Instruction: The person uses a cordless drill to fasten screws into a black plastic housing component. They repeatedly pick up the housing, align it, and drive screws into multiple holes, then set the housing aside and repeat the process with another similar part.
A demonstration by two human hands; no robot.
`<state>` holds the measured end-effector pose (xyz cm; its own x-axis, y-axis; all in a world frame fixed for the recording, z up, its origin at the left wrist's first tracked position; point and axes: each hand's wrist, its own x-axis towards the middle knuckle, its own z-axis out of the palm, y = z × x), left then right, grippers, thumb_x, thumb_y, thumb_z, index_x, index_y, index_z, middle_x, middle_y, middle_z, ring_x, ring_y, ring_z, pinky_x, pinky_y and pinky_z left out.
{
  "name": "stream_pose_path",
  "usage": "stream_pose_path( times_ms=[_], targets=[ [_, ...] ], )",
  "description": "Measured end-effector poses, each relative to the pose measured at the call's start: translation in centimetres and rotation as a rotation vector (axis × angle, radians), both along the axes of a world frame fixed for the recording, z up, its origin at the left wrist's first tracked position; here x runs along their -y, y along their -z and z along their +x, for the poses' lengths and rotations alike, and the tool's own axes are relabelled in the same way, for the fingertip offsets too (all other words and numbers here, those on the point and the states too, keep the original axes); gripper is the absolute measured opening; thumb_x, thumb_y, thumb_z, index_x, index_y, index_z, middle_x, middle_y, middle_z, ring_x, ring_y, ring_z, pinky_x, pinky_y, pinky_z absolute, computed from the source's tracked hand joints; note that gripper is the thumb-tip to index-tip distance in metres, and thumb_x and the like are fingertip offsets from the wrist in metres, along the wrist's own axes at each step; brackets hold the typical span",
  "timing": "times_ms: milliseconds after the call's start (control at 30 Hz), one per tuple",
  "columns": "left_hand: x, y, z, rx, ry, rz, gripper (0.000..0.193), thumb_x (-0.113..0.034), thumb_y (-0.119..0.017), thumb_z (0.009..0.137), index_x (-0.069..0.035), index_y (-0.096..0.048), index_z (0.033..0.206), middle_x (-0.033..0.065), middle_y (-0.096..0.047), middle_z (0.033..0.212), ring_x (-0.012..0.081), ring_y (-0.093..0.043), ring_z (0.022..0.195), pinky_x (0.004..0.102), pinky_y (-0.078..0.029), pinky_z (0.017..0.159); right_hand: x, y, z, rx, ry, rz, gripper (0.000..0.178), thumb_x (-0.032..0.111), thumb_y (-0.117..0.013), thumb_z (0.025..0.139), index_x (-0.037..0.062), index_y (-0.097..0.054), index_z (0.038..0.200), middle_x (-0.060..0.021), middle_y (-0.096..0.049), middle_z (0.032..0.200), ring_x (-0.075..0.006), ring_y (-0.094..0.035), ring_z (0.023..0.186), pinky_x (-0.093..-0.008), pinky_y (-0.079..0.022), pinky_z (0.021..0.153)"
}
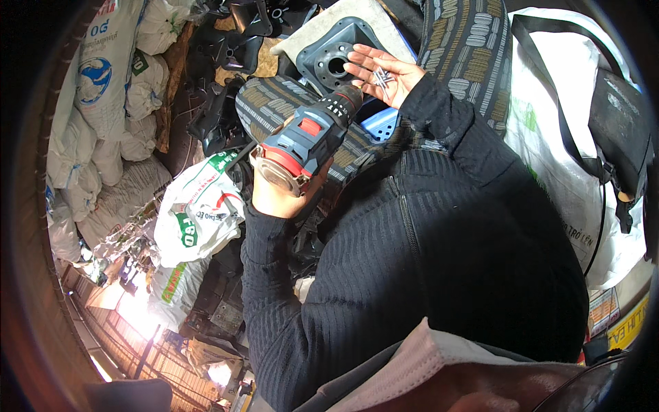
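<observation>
My left hand (280,199) is closed round the handle of a blue and red cordless drill (302,141), its chuck pointing up and away from me. Just beyond the chuck, a dark square flanged part (328,63) with a round, holed centre lies on a pale board (364,14). Right beside that part, my right hand (395,79) is turned palm up with its fingers spread. Several small silvery screws (382,77) rest loose across the palm. The drill hides whether its tip touches the flanged part.
More black moulded parts (237,51) are heaped at the far left. White sacks (103,89) stand along the left side, with a printed white bag (199,209) nearer my left arm. Below my right wrist is a blue perforated basket (379,126). A large white bag (549,165) sits at right.
</observation>
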<state>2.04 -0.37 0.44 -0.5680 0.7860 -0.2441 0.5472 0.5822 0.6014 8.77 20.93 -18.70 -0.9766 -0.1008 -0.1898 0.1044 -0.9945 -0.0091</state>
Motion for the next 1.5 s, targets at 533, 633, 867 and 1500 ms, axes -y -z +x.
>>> stream_pose_path(
  times_ms=[533, 633, 867, 1500],
  targets=[
    [-0.9, 0.2, 0.6, -0.005, -0.032, -0.031, 0.027, -0.008, -0.075, 0.075, -0.004, -0.066, 0.099, 0.008, -0.069, 0.09, 0.0212, -0.066, 0.08, 0.0332, -0.052, 0.073, 1.2, -0.3, -0.4, 0.331, -0.018, 0.039, 0.038, 0.023, -0.05, 0.098, 0.0055, -0.048, 0.132, -0.0088, -0.055, 0.13, -0.019, -0.055, 0.119, -0.0214, -0.057, 0.069],
    [-1.2, 0.3, 0.4, -0.007, -0.033, -0.031, 0.024, -0.008, -0.074, 0.075, -0.004, -0.067, 0.097, 0.0083, -0.069, 0.09, 0.0214, -0.066, 0.08, 0.0332, -0.051, 0.072, 1.0, 0.2, -0.3, 0.334, -0.06, 0.011, 0.035, 0.023, -0.052, 0.097, 0.0048, -0.052, 0.127, -0.0085, -0.058, 0.125, -0.0191, -0.056, 0.118, -0.0271, -0.058, 0.079],
    [-1.1, 0.6, -0.4, -0.158, 0.086, -0.07, 0.022, -0.008, -0.073, 0.076, -0.005, -0.067, 0.097, 0.0082, -0.068, 0.089, 0.0233, -0.066, 0.079, 0.035, -0.052, 0.071, 0.9, 0.3, -0.2, 0.376, -0.077, 0.061, 0.032, 0.025, -0.055, 0.095, 0.0027, -0.058, 0.119, -0.0101, -0.063, 0.114, -0.0189, -0.062, 0.108, -0.0277, -0.06, 0.077],
    [-2.0, 0.3, -2.1, -0.001, 0.102, -0.058, 0.04, -0.009, -0.072, 0.07, -0.002, -0.061, 0.108, 0.0127, -0.066, 0.103, 0.0283, -0.065, 0.094, 0.0348, -0.05, 0.085, 1.3, 3.4, 0.2, 0.593, 0.005, 0.505, 0.04, 0.034, -0.052, 0.097, 0.003, -0.058, 0.121, -0.0003, -0.059, 0.086, -0.0044, -0.052, 0.061, -0.0189, -0.044, 0.049]
  ],
)
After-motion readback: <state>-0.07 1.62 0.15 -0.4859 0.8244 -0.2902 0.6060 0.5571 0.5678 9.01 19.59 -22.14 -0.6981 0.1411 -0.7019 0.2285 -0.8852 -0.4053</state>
